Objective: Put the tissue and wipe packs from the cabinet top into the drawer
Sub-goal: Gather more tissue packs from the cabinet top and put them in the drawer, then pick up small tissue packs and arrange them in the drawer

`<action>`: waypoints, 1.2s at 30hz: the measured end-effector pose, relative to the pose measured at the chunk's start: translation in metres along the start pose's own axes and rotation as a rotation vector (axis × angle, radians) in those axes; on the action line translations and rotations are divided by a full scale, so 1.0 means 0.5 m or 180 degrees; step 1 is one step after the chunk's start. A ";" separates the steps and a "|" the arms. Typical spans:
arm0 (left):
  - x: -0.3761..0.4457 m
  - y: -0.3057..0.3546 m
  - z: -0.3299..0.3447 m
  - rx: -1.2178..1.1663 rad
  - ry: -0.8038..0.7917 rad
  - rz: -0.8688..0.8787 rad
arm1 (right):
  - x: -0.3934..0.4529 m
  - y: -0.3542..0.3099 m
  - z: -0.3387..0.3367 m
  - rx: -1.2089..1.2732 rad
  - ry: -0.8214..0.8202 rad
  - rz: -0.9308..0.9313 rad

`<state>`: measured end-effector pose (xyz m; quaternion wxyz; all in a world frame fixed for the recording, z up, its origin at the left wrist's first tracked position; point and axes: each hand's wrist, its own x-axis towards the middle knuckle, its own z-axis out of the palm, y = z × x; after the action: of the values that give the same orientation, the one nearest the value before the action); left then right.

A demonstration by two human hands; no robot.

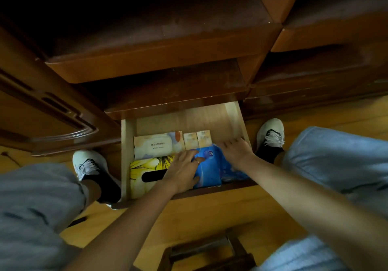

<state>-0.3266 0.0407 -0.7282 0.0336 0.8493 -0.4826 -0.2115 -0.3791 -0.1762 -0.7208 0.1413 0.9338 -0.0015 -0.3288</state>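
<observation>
The light wooden drawer (233, 113) is pulled out below the dark cabinet top (157, 25). Inside lie a pale wipe pack (155, 144), two small tissue packs (197, 139), a yellow tissue box (147, 170) and a blue pack (210, 167). My left hand (182, 172) lies flat on the blue pack's left side, fingers spread. My right hand (236, 150) presses on the pack's right end near the drawer's right wall, covering more blue packaging beneath it. No pack shows on the cabinet top.
My knees in grey trousers and white shoes (88, 163) flank the drawer on the wooden floor. A carved cabinet door (48, 113) stands at left. More drawers (325, 39) sit at right. A dark wooden stool (210, 251) is below my arms.
</observation>
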 end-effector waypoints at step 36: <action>-0.059 0.084 -0.902 0.0631 0.3438 0.0025 | -0.413 0.436 -0.671 0.1552 0.3608 0.1048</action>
<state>-0.1969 -0.0232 -0.2978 0.1971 0.8343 -0.4175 0.3012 -0.3152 -0.2773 -0.2869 -0.0477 0.9556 -0.1448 0.2520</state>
